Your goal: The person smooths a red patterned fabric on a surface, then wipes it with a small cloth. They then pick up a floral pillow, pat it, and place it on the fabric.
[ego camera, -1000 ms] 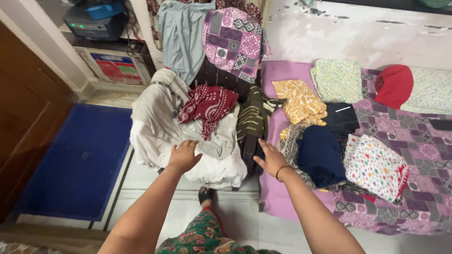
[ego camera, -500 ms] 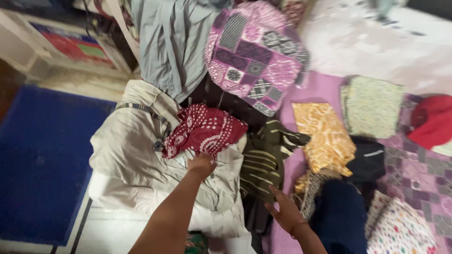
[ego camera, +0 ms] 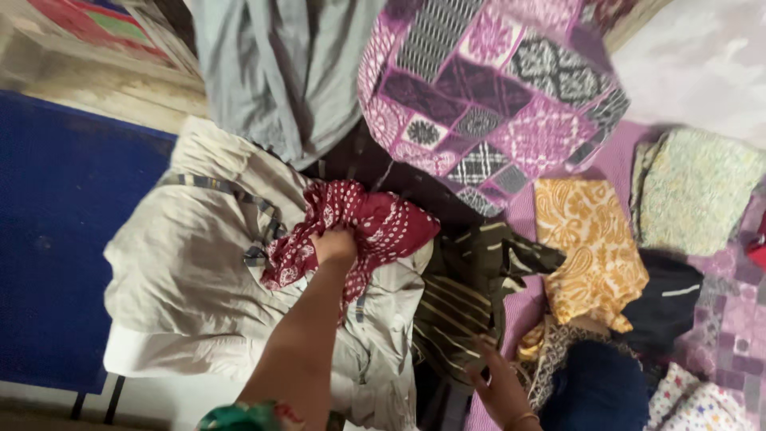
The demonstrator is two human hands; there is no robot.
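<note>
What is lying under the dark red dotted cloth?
The dark red dotted cloth, gripped by the left hand, lies on a pile of beige garments. A grey striped strap runs under its edge. What lies deeper in the pile is covered.

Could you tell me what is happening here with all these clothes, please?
A person stands over a heap of laundry. The left hand grips a dark red, white-dotted cloth lying on a pale beige garment. The right hand rests by an olive striped garment. Folded pieces, including a yellow patterned one, lie on the purple patchwork bedspread.
</note>
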